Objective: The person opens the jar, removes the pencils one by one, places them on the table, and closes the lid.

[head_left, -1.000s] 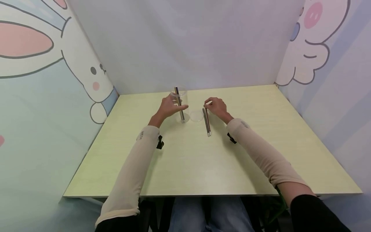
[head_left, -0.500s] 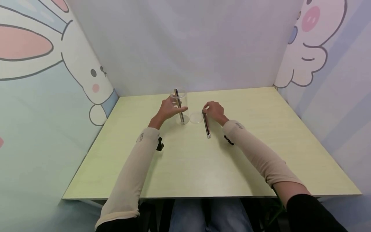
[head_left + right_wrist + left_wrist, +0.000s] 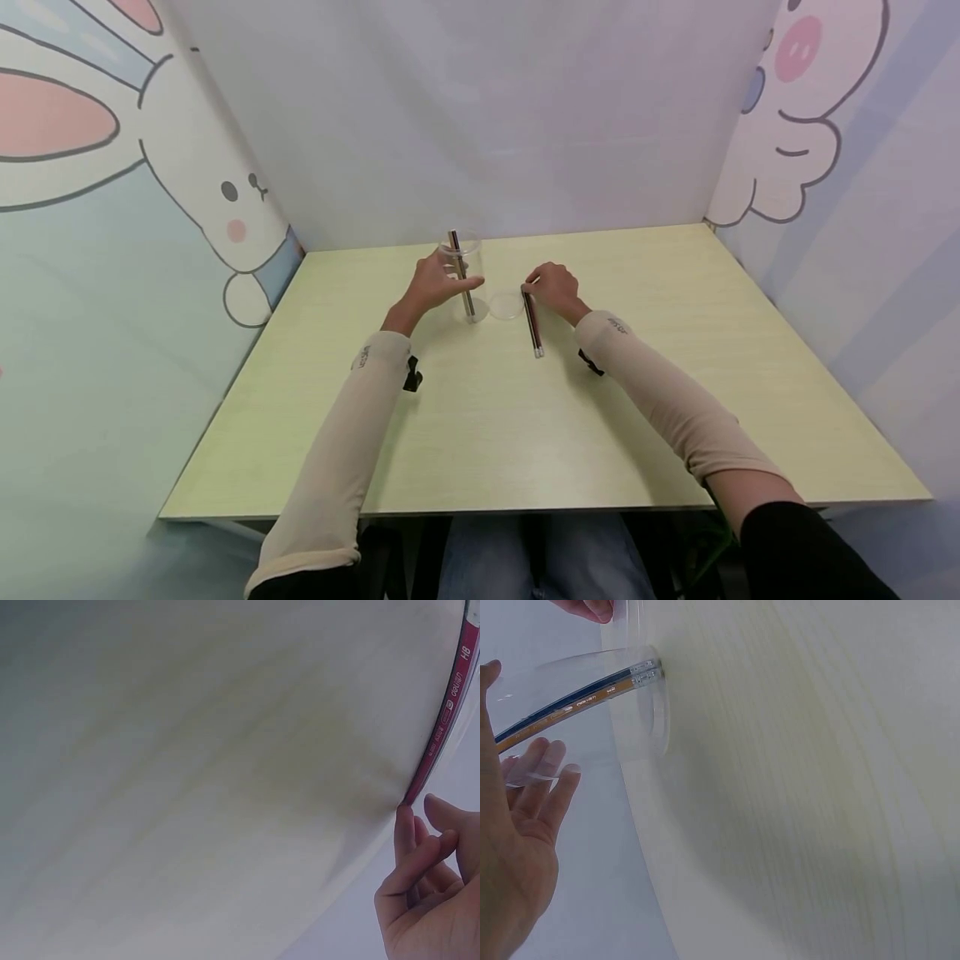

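Observation:
My left hand (image 3: 432, 283) grips a clear plastic cup (image 3: 477, 265) on the table, thumb and fingers spread around its side. Inside lean two pencils (image 3: 592, 701), one dark blue and one orange, their eraser ends at the cup's bottom. My right hand (image 3: 553, 287) is at the far end of two pencils lying side by side on the table, one red (image 3: 450, 705) and one dark. In the right wrist view a fingertip touches the pencil tips, and the thumb appears slightly apart from them. The eraser ends point toward me.
A clear round lid (image 3: 506, 306) lies flat between the cup and the loose pencils. The pale wooden table (image 3: 645, 433) meets a plain wall (image 3: 480, 125) just behind the cup. Cartoon-printed walls stand on both sides.
The right hand has moved slightly toward me onto the pencil tips, and the two loose pencils now lie more closely together. The left hand and cup have stayed in place.

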Available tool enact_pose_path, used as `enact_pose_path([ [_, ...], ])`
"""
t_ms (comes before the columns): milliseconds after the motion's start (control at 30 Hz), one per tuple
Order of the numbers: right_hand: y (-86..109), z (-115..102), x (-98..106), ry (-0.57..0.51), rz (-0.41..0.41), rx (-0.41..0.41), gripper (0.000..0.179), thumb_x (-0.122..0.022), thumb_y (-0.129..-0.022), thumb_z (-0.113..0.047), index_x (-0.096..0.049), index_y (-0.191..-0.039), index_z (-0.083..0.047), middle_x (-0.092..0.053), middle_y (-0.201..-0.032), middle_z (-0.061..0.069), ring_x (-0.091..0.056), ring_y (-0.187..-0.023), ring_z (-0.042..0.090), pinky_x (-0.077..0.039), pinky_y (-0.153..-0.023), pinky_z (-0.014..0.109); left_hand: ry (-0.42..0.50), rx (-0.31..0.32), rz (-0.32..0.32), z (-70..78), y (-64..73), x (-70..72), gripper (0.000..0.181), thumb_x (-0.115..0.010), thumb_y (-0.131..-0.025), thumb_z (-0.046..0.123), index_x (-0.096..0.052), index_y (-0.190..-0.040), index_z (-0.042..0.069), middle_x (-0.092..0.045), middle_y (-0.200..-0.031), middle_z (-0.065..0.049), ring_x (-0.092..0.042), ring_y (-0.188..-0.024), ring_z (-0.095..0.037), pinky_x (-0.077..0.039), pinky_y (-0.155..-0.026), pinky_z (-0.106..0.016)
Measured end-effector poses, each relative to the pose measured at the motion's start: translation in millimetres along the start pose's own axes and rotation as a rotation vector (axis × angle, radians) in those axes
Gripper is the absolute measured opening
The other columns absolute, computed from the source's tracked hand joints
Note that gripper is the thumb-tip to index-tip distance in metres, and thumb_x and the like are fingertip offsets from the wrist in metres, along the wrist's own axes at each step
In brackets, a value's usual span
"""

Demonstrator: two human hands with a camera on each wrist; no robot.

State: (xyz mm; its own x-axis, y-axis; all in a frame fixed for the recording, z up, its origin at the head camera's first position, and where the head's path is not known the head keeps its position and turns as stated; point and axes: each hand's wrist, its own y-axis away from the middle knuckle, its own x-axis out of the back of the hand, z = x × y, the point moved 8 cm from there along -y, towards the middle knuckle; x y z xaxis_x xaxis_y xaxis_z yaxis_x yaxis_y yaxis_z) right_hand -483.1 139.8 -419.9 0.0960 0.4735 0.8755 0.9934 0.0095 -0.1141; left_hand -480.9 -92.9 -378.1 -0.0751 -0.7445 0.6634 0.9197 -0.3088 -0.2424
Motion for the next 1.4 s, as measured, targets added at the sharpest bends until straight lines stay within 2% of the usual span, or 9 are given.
enact_pose_path([
  [167, 0.0, 0.2, 2.0, 0.000, 0.003, -0.002, 0.024, -0.068, -0.088, -0.034, -0.075, -0.103, -0.015, -0.070, -0.109, 0.003, -0.064, -0.082, 0.022, -0.049, -0.058, 0.036, 0.029, 0.006, -0.012, -1.0, -0.8, -1.6, 0.077, -0.076, -0.067, 0.064, -0.053, -0.122, 0.014, -0.062, -0.109, 0.000, -0.060, -0.112, -0.025, -0.052, -0.085, -0.041],
  [333, 1.3, -8.1, 16.6, -0.019, 0.040, 0.023, 0.024, -0.068, -0.088, -0.034, -0.075, -0.103, -0.016, -0.070, -0.109, 0.003, -0.065, -0.085, 0.022, -0.050, -0.058, 0.037, 0.011, 0.001, -0.012, -1.0, -1.5, -2.8, 0.075, -0.075, -0.067, 0.065, -0.053, -0.121, 0.017, -0.063, -0.109, 0.000, -0.060, -0.113, -0.023, -0.052, -0.087, -0.040],
  [467, 0.5, -24.8, 33.9, -0.047, 0.065, 0.071, 0.025, -0.067, -0.090, -0.036, -0.075, -0.105, -0.017, -0.072, -0.103, 0.000, -0.067, -0.082, 0.018, -0.051, -0.057, 0.035, -0.012, -0.013, 0.003, 0.6, -2.5, 0.2, 0.074, -0.076, -0.067, 0.065, -0.055, -0.116, 0.014, -0.066, -0.102, 0.002, -0.062, -0.109, -0.021, -0.052, -0.087, -0.039],
  [600, -2.0, -47.0, 53.4, -0.083, 0.103, 0.145, 0.026, -0.066, -0.090, -0.037, -0.074, -0.106, -0.018, -0.073, -0.100, 0.000, -0.067, -0.082, 0.016, -0.051, -0.056, 0.035, 0.000, -0.025, 0.012, 2.7, -3.3, 2.7, 0.078, -0.077, -0.065, 0.064, -0.054, -0.117, 0.011, -0.068, -0.102, -0.002, -0.063, -0.107, -0.022, -0.052, -0.087, -0.040],
  [700, -1.7, -65.5, 67.9, -0.107, 0.125, 0.208, 0.025, -0.067, -0.090, -0.035, -0.074, -0.107, -0.017, -0.072, -0.101, 0.002, -0.066, -0.085, 0.017, -0.050, -0.056, 0.035, 0.005, -0.032, 0.011, 3.6, -4.3, 2.1, 0.079, -0.077, -0.065, 0.065, -0.054, -0.118, 0.012, -0.068, -0.104, -0.005, -0.063, -0.107, -0.022, -0.052, -0.088, -0.040],
  [933, 1.4, -105.3, 91.2, -0.122, 0.161, 0.327, 0.023, -0.066, -0.091, -0.033, -0.073, -0.108, -0.018, -0.072, -0.100, 0.001, -0.065, -0.085, 0.015, -0.049, -0.056, 0.033, 0.008, -0.021, 0.001, 2.2, -4.5, 0.8, 0.078, -0.077, -0.065, 0.065, -0.052, -0.121, 0.017, -0.067, -0.104, -0.003, -0.063, -0.105, -0.020, -0.052, -0.086, -0.039],
  [1100, 2.4, -123.5, 101.0, -0.120, 0.174, 0.360, 0.022, -0.065, -0.092, -0.032, -0.073, -0.109, -0.020, -0.072, -0.100, -0.001, -0.065, -0.084, 0.015, -0.048, -0.058, 0.032, 0.011, -0.029, -0.008, 1.3, -4.9, -1.6, 0.078, -0.076, -0.067, 0.065, -0.051, -0.122, 0.015, -0.067, -0.107, -0.007, -0.062, -0.106, -0.020, -0.051, -0.087, -0.041],
  [1267, 3.8, -136.5, 103.0, -0.118, 0.169, 0.393, 0.024, -0.065, -0.092, -0.034, -0.073, -0.109, -0.020, -0.072, -0.101, -0.003, -0.065, -0.085, 0.014, -0.049, -0.059, 0.030, 0.002, -0.023, -0.006, -0.6, -4.6, -2.7, 0.078, -0.075, -0.066, 0.066, -0.053, -0.119, 0.013, -0.066, -0.102, 0.001, -0.062, -0.103, -0.018, -0.052, -0.085, -0.041],
  [1400, 4.8, -147.9, 102.5, -0.119, 0.166, 0.423, 0.023, -0.067, -0.091, -0.033, -0.073, -0.109, -0.020, -0.072, -0.101, -0.003, -0.064, -0.089, 0.013, -0.050, -0.063, 0.030, -0.003, -0.022, -0.008, -0.2, -5.5, -2.7, 0.080, -0.075, -0.066, 0.066, -0.052, -0.121, 0.013, -0.066, -0.102, 0.003, -0.062, -0.101, -0.017, -0.051, -0.084, -0.041],
])
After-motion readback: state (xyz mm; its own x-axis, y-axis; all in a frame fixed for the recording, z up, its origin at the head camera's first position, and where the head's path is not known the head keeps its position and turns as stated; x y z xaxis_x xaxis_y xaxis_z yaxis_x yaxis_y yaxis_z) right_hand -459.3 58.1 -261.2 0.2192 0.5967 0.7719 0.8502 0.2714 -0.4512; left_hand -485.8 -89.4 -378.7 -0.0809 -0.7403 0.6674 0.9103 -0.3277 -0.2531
